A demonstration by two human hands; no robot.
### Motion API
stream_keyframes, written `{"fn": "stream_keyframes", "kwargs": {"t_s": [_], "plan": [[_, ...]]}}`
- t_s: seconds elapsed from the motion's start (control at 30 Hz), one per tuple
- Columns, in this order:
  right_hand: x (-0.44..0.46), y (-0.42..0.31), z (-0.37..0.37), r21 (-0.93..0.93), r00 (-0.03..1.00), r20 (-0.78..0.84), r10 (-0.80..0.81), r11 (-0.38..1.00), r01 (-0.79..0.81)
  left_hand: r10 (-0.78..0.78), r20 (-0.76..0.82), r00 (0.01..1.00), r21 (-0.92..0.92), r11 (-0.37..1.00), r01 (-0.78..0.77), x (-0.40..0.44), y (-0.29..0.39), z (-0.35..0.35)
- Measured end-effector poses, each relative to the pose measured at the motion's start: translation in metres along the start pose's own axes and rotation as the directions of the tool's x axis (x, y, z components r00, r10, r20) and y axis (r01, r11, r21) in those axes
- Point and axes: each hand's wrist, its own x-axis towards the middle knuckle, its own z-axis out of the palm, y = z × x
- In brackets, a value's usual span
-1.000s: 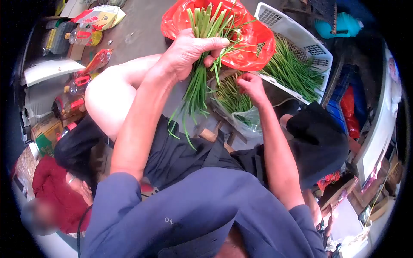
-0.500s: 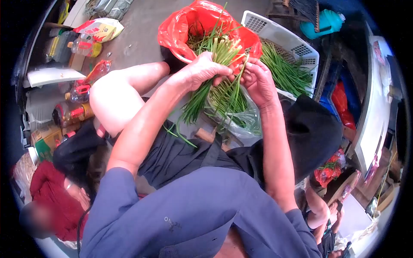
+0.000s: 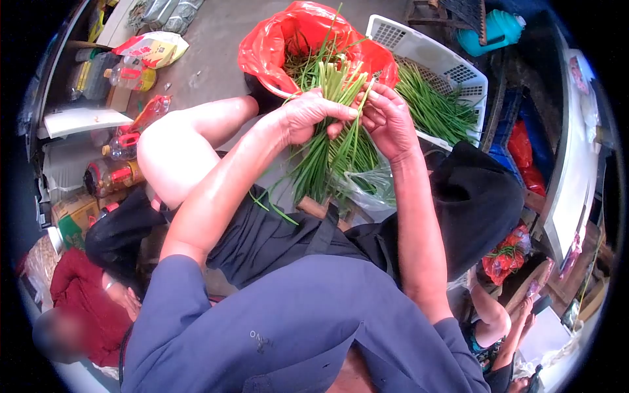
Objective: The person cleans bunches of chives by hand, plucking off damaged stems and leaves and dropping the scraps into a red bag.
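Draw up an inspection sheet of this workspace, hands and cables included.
Surface: grey floor.
Job's things: bunch of green stalks; red bag, open, holding plant bits; white crate with more stalks; clear bag, partly covered by the bunch.
Clutter: bottles at the left; teal jug at the upper right.
Left hand: closed around the bunch.
Right hand: appears to pinch a single stalk.
Cables: thin dark line near the left sleeve, perhaps a cord.
Surroundings: person in a dark red top, lower left; another person's bare limbs, lower right.
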Motion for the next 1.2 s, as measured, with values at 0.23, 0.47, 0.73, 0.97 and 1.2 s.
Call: {"fn": "stream_keyframes", "kwargs": {"t_s": [0.23, 0.47, 0.73, 0.97, 1.2], "plan": [[0.004, 0.011, 0.005, -0.106, 0.996, -0.068, -0.06, 0.993, 0.053, 0.015, -0.009, 1.0, 0.024, 1.0, -0.015, 0.001, 0.003, -0.003], [0.003, 0.013, 0.006, -0.34, 0.972, -0.182, -0.149, 0.937, 0.08, 0.077, -0.149, 0.986, 0.055, 0.996, -0.07, 0.005, -0.001, -0.009], [0.005, 0.014, 0.009, -0.626, 0.977, -0.091, -0.195, 0.774, 0.096, 0.199, -0.253, 0.947, 0.207, 0.967, -0.148, 0.005, -0.002, -0.008], [0.004, 0.014, 0.002, -0.758, 0.989, 0.014, -0.145, 0.643, 0.105, 0.191, -0.266, 0.945, 0.275, 0.955, -0.115, 0.001, -0.002, -0.007], [0.007, 0.014, 0.005, -0.805, 0.995, 0.068, -0.073, 0.586, 0.097, 0.156, -0.311, 0.938, 0.319, 0.946, -0.052, -0.011, 0.005, -0.01]]}}
